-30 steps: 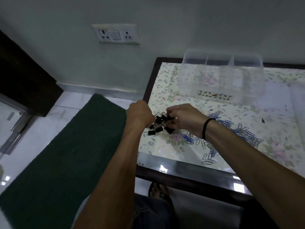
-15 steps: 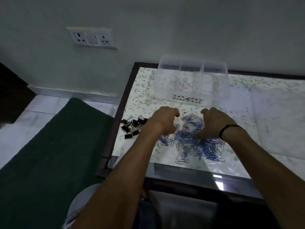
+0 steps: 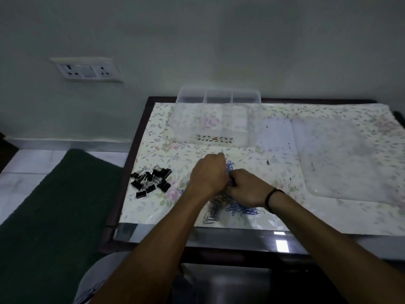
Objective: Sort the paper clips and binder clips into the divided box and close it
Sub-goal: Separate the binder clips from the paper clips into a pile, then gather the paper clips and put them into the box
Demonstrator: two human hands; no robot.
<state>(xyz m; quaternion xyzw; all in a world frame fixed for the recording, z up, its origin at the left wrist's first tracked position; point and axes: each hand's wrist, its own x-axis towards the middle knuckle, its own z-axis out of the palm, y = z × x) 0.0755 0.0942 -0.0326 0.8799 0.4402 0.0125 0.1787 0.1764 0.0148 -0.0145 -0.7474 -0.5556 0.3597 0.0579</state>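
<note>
Both hands meet over the blue paper clips (image 3: 238, 207), heaped near the table's (image 3: 328, 218) front edge. The left hand (image 3: 208, 174) is curled round a bunch of clips, some showing past its knuckles; the right hand (image 3: 247, 187) is curled just beside it, apparently gathering the same bunch. The divided box (image 3: 217, 119), open and seemingly empty, stands directly beyond the hands, its long axis running left–right. The left hand is nearer the box. The binder clips (image 3: 151, 178) lie apart, to the left.
</note>
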